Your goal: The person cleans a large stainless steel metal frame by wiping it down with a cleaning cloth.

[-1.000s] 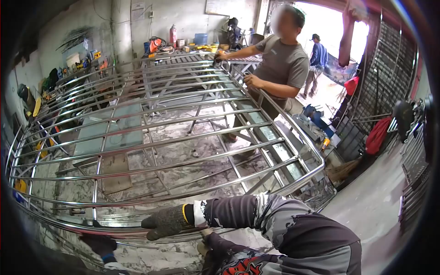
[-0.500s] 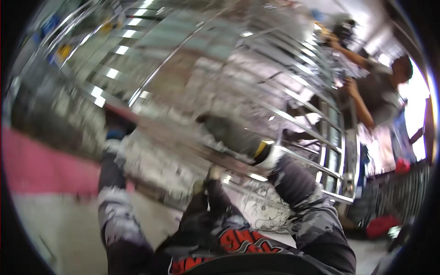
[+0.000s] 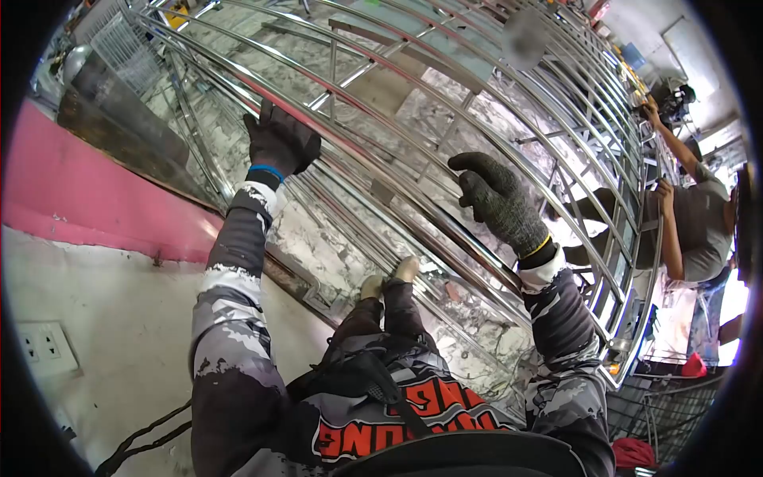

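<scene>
A large grille of shiny metal tubes (image 3: 413, 75) stretches across the view. My left hand (image 3: 282, 143), in a dark glove with a blue band at the wrist, is at its near long tube, fingertips right at the metal and thumb spread away. Further right, my right hand (image 3: 505, 203), in a grey knit glove with a yellow cuff, hovers over the tubes. Its fingers are bent but apart, with nothing between them. Below both hands, several long loose tubes (image 3: 342, 211) run side by side near my feet.
At the right a person (image 3: 695, 226) has both hands at the grille's far end. A pink-painted wall band (image 3: 95, 191) with a socket plate (image 3: 48, 348) below it borders the left. A dark sheet (image 3: 131, 143) leans there. A red cloth (image 3: 633, 453) lies at the lower right.
The view has shifted and sharpened. My hands are now higher in the picture, at the grille's near tubes. The right fingers show more bent and apart.
</scene>
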